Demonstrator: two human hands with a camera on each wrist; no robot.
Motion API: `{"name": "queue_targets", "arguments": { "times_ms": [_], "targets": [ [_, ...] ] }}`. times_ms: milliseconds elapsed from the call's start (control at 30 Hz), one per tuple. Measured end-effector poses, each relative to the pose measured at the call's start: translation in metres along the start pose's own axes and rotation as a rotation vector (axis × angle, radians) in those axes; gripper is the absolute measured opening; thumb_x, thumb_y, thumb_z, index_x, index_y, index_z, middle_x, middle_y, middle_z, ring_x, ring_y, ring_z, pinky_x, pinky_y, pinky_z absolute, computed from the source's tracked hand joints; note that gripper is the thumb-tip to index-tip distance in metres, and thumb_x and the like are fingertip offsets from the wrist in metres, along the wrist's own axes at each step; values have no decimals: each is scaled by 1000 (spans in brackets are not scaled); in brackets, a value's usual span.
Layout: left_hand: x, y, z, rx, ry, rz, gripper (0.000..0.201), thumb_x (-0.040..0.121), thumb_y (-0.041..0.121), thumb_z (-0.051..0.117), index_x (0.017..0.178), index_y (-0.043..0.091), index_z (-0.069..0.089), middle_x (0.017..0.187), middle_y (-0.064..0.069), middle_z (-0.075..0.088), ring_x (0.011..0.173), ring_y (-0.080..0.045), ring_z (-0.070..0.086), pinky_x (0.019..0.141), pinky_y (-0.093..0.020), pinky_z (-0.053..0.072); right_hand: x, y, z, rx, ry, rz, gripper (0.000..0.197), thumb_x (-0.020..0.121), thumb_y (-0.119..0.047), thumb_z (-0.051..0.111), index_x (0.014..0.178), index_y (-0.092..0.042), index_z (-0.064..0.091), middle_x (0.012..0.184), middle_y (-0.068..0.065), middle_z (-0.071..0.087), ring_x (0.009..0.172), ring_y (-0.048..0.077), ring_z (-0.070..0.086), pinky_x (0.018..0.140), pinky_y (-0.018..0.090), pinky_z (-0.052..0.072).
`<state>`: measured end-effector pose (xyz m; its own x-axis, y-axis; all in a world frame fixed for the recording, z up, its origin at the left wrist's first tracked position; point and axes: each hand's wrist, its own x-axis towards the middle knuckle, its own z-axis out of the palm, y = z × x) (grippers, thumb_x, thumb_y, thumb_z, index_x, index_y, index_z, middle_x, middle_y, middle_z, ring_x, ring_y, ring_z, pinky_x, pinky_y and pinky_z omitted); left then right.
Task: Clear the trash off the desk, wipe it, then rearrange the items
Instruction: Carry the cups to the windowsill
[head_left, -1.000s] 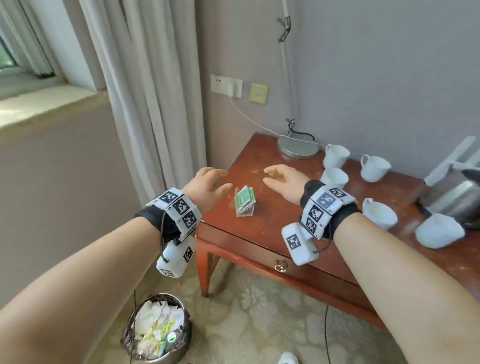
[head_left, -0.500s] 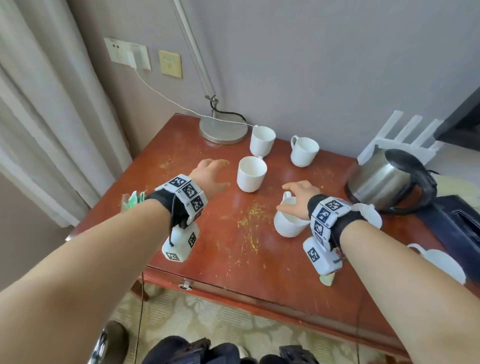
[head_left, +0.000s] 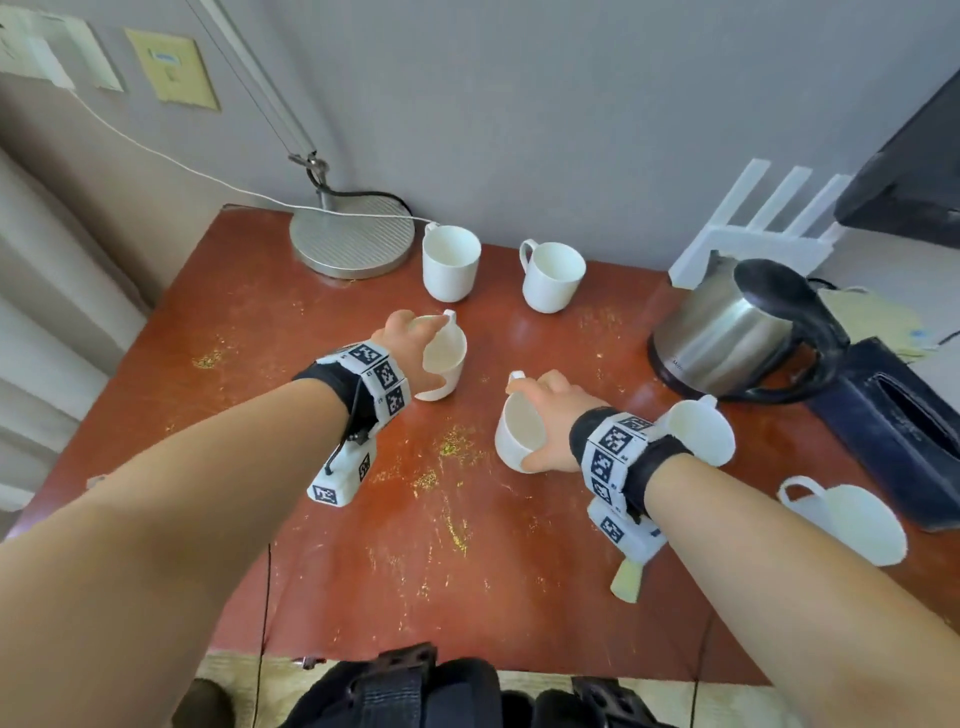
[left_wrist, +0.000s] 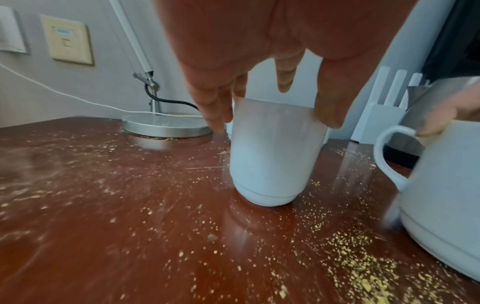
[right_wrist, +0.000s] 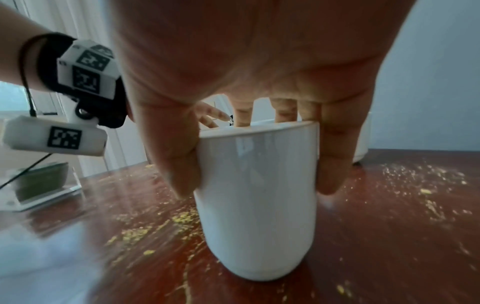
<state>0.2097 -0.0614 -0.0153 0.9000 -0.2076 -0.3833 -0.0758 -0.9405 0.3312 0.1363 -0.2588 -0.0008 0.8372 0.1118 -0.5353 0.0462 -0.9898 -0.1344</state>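
Each hand clamps a mug from above: left hand (head_left: 402, 338) on the mug (head_left: 441, 364) at desk (head_left: 260, 338) centre, right hand (head_left: 553, 415) on the mug (head_left: 519, 431) at its four o'clock, both upright amid crumbs (head_left: 457, 441).

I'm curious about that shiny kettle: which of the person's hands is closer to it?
Right. The right hand grips a white cup just in front and left of the kettle; the left hand holds another cup farther left.

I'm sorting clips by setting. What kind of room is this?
Probably a hotel room: a wooden desk with several matching white mugs, an electric kettle and a desk lamp.
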Motion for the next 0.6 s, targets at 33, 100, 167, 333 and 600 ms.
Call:
{"name": "queue_targets", "arguments": {
  "times_ms": [33,100,167,333,600],
  "targets": [
    [5,2,0,22,-23,10,83,84,32,65,147,39,12,152,-3,9,134,-30,31,107,-41,36,5,1,-3,-6,12,3,84,73,-36,72,139,-36,20,138,2,26,120,27,40,91,40,47],
    [13,4,0,79,-57,26,86,82,35,66,146,41,9,150,-4,10,133,-30,30,106,-43,38,12,3,-6,20,31,21,84,72,-36,71,139,-36,21,137,2,27,119,25,39,88,38,46],
    [17,5,0,137,-75,33,90,80,37,67,145,44,7,148,-4,10,133,-30,29,105,-44,38,16,4,-8,54,41,40,84,72,-36,71,139,-37,20,136,1,27,118,24,39,87,37,45],
    [17,10,-8,199,-77,34,91,72,35,73,142,43,16,138,-6,25,119,-29,44,92,-43,49,19,8,-11,59,47,39,84,72,-36,70,139,-37,19,137,1,27,119,25,40,86,36,46],
    [-39,-1,-21,95,56,-29,89,72,42,72,142,41,17,135,-4,27,112,-28,50,88,-38,51,-6,7,-15,54,99,-57,85,73,-36,67,141,-39,16,139,-2,25,121,23,39,89,38,47]
  ]
}}
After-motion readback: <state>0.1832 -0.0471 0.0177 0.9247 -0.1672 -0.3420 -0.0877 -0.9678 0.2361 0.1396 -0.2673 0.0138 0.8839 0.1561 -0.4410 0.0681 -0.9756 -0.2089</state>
